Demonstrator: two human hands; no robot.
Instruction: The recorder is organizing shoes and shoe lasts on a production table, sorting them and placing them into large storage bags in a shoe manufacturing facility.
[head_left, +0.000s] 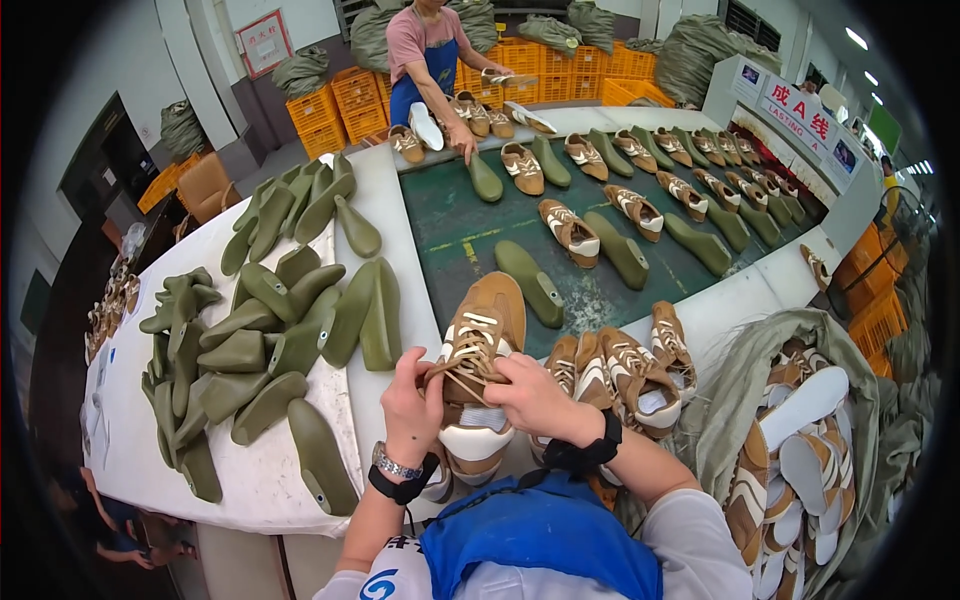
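Note:
A brown suede sneaker (499,297) with white trim stands right in front of me, its toe pointing away. My left hand (411,408) pinches the tan shoelace (468,362) at the left side of the shoe's opening. On the other side, my right hand (543,398) has its fingers closed on the lace too. White lining shows inside the opening below the laces. Further brown sneakers (638,385) stand close by to the right of my right hand. Part of another shoe lies under the held one, mostly hidden by it.
Green shoe lasts (245,350) lie heaped on the white tabletop (320,440) at left. A green conveyor (450,235) carries rows of sneakers and lasts. A sack (720,385) full of shoes stands at right. Across the table, a person's hand (462,140) touches a last.

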